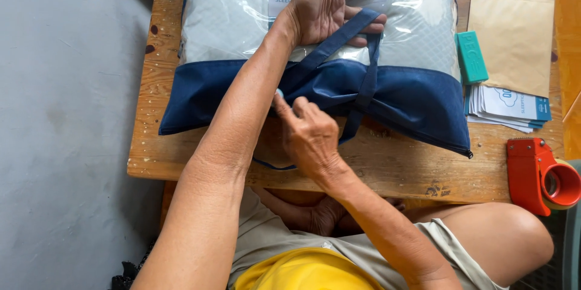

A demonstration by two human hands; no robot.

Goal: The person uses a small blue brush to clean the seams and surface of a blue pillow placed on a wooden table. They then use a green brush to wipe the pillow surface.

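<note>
The left hand (pixel 327 3) lies flat and spread on the clear plastic top of a bagged pillow (pixel 242 18), its fingers hooked over one navy strap (pixel 339 39) that runs up from the bag's dark band; its grip is loose, fingers apart rather than clamped. The right hand (pixel 311 136) sits at the near edge of the navy band, thumb and forefinger pinched together on a small bit of the navy fabric or the strap's lower end; which of the two I cannot tell, as the fingers hide it.

The pillow bag rests on a worn wooden desk (pixel 151 145), covering most of its top. It is see-through plastic over a pale quilted filling, with a wide navy fabric band (pixel 417 99) along the near side and a white printed label near the far edge, partly under the left hand. Two strap sections show, one slanting and one running straight down to the band.

To the right of the bag on the desk lie one teal rectangular block (pixel 471 56), one tan paper envelope (pixel 514 33) and one fanned stack of white and blue printed cards (pixel 508 107). One red tape dispenser (pixel 538 175) stands at the desk's near right corner. One bag, two hands, one desk
</note>
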